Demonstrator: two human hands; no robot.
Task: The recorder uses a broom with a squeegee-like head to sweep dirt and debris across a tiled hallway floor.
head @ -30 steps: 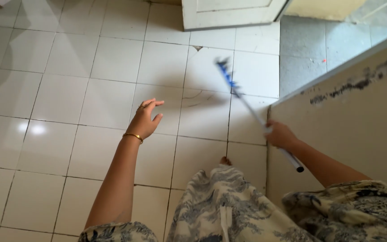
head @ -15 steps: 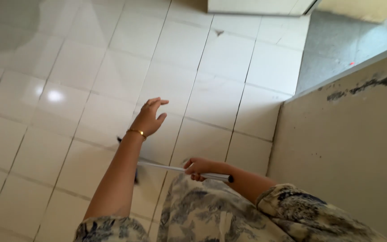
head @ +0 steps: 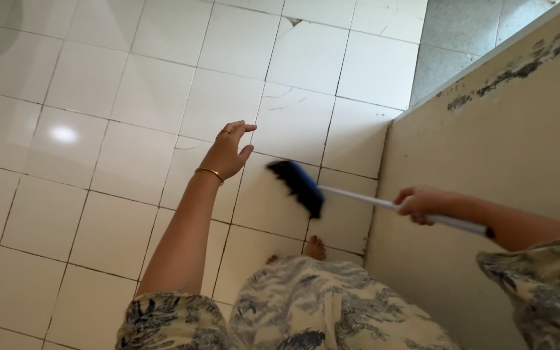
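The right hand (head: 420,203) grips closed around the broom (head: 299,185) handle, bristles on the white floor (head: 98,162) at 12 o'clock from the foot (head: 314,247), while the left hand (head: 228,152) hangs spread and empty.

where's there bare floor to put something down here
Bare white tile floor spreads left of the empty left hand, and beyond it toward the grey tiles. It is tight by the wall, where the right hand holds the broom above a bare foot.
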